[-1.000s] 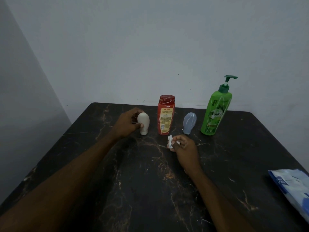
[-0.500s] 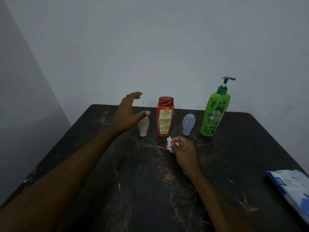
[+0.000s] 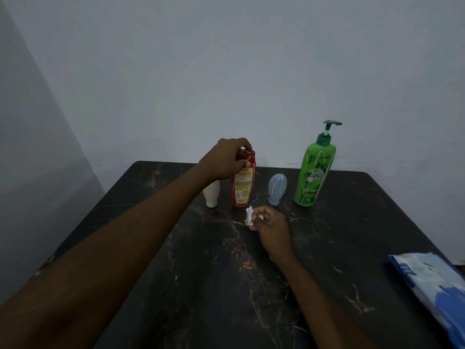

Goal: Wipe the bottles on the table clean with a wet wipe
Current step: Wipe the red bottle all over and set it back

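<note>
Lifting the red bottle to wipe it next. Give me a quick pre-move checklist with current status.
1. Left hand grips the red plastic bottle at its cap: ok.
2. Right hand pinches the crumpled white wet wipe: ok.
3. Red plastic bottle stands upright on the dark marbled table: ok.
4. Side clearance: the small white bottle stands close beside it, partly behind the left hand: not ok, so lift straight up.
5. Cap shut tight: cannot tell.
6. Wipe damp enough: cannot tell.

Blue-white packet at right edge (partly cropped); pale wall.
</note>
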Available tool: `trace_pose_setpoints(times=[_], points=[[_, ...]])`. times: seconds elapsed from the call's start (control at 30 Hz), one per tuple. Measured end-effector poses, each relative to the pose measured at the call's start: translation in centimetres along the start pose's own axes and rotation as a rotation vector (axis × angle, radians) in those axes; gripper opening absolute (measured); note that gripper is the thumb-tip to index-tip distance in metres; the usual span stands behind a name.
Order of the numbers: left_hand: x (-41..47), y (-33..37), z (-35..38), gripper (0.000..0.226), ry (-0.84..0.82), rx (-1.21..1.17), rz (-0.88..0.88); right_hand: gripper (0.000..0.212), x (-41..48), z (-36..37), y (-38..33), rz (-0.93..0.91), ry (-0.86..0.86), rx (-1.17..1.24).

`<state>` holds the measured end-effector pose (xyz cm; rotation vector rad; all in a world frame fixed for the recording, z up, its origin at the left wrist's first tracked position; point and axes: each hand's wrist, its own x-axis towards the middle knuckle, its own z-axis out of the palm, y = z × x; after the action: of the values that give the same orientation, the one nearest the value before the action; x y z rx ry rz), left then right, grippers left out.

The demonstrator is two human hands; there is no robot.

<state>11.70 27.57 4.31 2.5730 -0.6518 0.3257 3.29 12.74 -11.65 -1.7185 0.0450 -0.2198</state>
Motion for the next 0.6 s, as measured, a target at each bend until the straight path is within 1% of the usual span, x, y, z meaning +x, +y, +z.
trace_pose_setpoints(times=[0.1,0.2,0.3,0.4,0.47,0.53,0.6], points=[[-0.7,0.4,-0.2,0.040,0.033,-0.038,-0.031,0.019,-0.3,-0.3,-0.7,0.001,0.009,0.069],[-2.3,0.7,-0.6,0.038,0.067,-0.072,-0.058,0.018,-0.7,-0.9,-1.4,-0.006,0.063,0.121],[-4.7,0.6,-1.3,0.033,0.149,-0.137,-0.112,0.020,-1.3,-2.0,-1.6,0.033,0.111,0.201],[-7.8,0.3,-1.5,0.030,0.249,-0.230,-0.228,0.016,-3.0,-4.0,-1.9,0.080,0.136,0.256],[-10.2,0.4,-1.2,0.025,0.279,-0.343,-0.327,0.019,-4.4,-5.6,-2.2,0.100,0.133,0.263],[-12.9,0.8,-0.4,0.024,0.284,-0.476,-0.430,0.027,-6.2,-7.3,-2.3,0.092,0.126,0.224],[-15.7,1.6,0.9,0.024,0.292,-0.618,-0.523,0.033,-8.4,-8.8,-2.2,0.066,0.121,0.111]])
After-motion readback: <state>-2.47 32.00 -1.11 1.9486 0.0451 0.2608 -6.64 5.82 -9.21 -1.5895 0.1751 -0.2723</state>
